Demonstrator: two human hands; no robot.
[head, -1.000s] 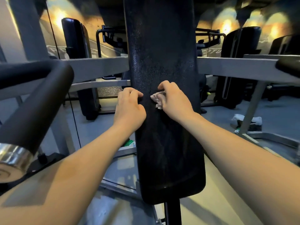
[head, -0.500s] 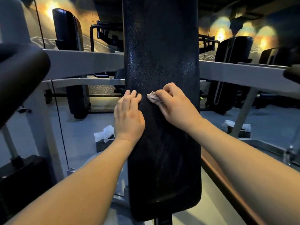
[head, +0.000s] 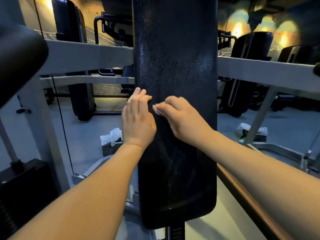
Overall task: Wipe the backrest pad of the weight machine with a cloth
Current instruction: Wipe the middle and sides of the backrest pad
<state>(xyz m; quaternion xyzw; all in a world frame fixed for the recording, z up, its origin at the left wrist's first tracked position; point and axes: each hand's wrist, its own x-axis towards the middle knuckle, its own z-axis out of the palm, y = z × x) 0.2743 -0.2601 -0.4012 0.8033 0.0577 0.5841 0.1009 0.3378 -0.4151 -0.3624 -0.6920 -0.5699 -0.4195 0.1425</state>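
Head cam: I see my left hand flat on the left edge of the backrest pad, fingers straight and together, gripping nothing. My right hand is on the pad face just right of it, fingers curled over a small pale cloth and pressing it to the vinyl. Only a scrap of cloth shows past the fingertips, just beside the left hand. I can't tell if they touch.

Pad is black, pebbled and upright, and fills mid-frame, with both hands about mid-height on it. Grey frame beams run out behind the pad to both sides. High left of the pad is a black roller. On the floor left of the pad is a white bag on a dark bin, and a second white bag lies to the pad's right. Weight stack sits low and far left of the pad, brown rail low right.

Behind the pad are more black padded machines and warm wall lights. White wall lettering left of the pad is too blurred to read.
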